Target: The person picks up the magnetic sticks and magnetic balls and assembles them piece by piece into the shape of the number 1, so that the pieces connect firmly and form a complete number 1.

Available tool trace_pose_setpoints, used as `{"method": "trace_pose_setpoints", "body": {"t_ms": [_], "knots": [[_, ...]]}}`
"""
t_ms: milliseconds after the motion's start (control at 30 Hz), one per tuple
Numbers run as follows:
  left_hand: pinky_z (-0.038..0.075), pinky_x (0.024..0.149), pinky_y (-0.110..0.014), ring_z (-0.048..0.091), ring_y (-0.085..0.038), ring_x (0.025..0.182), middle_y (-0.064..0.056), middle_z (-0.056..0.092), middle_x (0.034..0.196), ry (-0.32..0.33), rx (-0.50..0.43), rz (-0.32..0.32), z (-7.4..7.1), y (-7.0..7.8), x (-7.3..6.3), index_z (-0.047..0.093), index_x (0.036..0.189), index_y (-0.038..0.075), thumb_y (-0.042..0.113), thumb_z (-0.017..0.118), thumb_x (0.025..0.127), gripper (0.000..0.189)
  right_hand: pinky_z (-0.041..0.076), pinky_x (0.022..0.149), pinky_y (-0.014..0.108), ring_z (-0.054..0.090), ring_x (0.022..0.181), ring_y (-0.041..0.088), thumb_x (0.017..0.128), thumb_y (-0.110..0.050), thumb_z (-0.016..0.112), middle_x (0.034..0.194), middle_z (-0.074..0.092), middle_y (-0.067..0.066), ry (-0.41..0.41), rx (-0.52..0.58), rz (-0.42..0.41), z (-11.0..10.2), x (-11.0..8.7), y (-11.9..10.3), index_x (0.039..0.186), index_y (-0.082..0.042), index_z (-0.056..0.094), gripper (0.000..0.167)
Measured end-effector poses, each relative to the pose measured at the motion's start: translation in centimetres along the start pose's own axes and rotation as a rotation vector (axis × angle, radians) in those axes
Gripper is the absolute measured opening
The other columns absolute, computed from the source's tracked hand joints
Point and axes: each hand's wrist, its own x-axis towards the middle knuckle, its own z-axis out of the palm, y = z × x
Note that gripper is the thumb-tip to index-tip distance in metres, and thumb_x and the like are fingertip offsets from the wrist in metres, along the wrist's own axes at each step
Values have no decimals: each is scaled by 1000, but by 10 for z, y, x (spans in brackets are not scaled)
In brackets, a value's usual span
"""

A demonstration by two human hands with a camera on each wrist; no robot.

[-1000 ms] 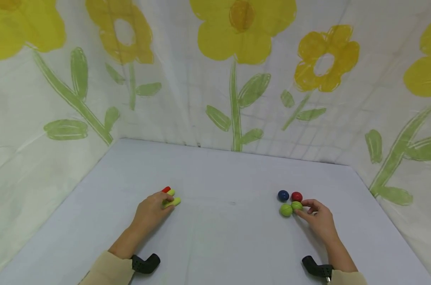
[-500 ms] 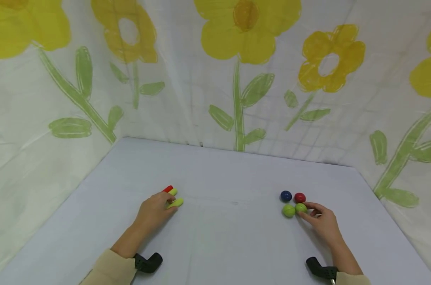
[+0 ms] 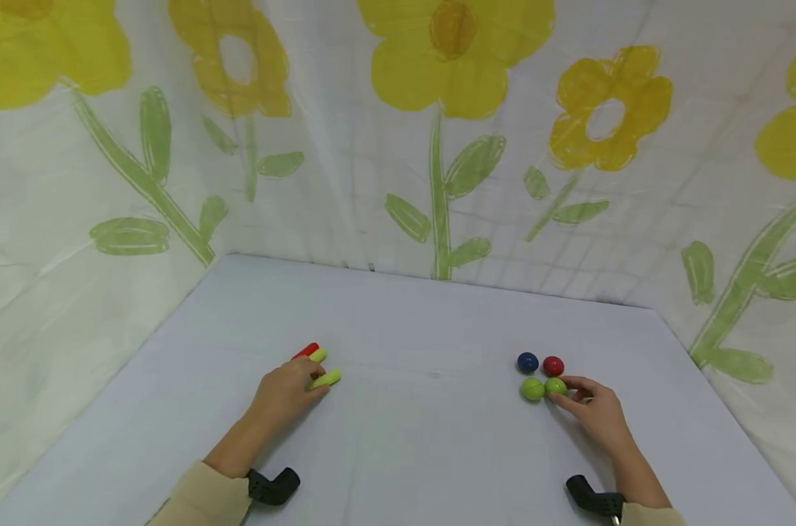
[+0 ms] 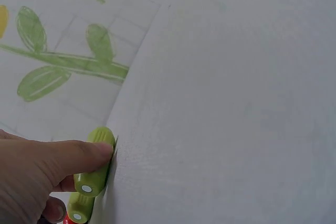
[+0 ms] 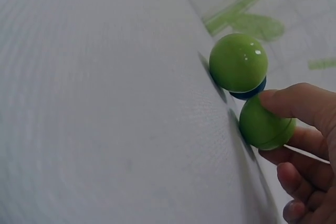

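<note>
My left hand point(image 3: 286, 393) pinches a short yellow-green stick point(image 3: 327, 378) with rounded ends. In the left wrist view the thumb lies on top of this stick point(image 4: 94, 179). Just beyond it are a second yellow-green stick point(image 3: 318, 355) and a red stick point(image 3: 307, 351), both partly hidden by the hand. On the right side, my right hand point(image 3: 597, 413) holds a green ball point(image 3: 556, 386) between thumb and fingers, low at the table. Beside it sits another green ball point(image 3: 532, 389). Behind these two are a blue ball point(image 3: 527, 362) and a red ball point(image 3: 553, 366).
Both groups rest on a white table point(image 3: 398, 438). A white cloth point(image 3: 332, 190) painted with yellow flowers hangs behind and at the sides. Black wrist devices point(image 3: 274, 486) stick out from both cuffs.
The camera view has shifted slightly. The held stick has edged away from the other sticks. The held green ball has come slightly toward me, away from the red ball.
</note>
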Motion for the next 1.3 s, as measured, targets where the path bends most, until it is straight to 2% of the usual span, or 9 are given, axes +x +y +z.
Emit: {"method": "trace_pose_setpoints", "body": {"t_ms": [300,500,567,700,833,967,1100,1300], "knots": [[52,68,-39,61,-19,81,-9,67,93,20,10,33,5,0,1,72,96,0,15,77,82,21,42,65,26,51,87,21,88,-29,73,110,63,22,-20,15,41,-3,0,-1,123,9,59,53],[49,67,-35,59,-16,78,-6,68,99,36,-144,17,9,7,5,71,100,3,16,74,86,20,41,64,25,51,85,20,88,-27,74,108,64,21,-12,9,33,-7,-2,-3,122,10,59,52],[48,67,-33,56,-14,76,-4,67,100,19,-218,-11,10,11,7,70,102,4,16,73,87,19,41,64,25,50,85,19,88,-27,73,109,64,22,-11,16,28,-8,-2,-3,123,10,59,53],[45,65,-29,51,-12,73,-2,66,99,-57,-367,-64,10,17,12,69,106,4,16,69,91,19,39,62,25,47,85,20,89,-28,72,111,62,22,-16,19,27,-9,-2,-5,125,9,58,54],[43,62,-26,49,-13,72,-3,66,99,-132,-488,-69,10,24,20,69,106,2,18,66,94,21,37,61,26,45,85,21,90,-31,71,109,60,21,-20,22,33,-9,-2,-7,126,8,58,56],[44,64,-26,51,-14,76,-4,66,98,-190,-558,-33,14,35,29,69,106,0,20,63,96,23,36,62,26,45,86,22,89,-34,72,108,59,19,-15,35,43,-9,-1,-7,127,8,57,58],[44,69,-28,52,-15,82,-6,66,100,-216,-595,2,21,45,38,68,107,-1,21,62,97,26,37,63,27,45,88,23,89,-35,72,108,58,18,-15,42,63,-9,-1,-7,128,7,57,59],[44,58,-26,50,-15,71,-7,64,99,-257,-670,-12,33,59,49,67,109,-3,21,62,97,27,38,66,28,45,93,25,90,-38,70,111,58,19,-19,53,81,-10,-2,-7,129,5,56,60]]}}
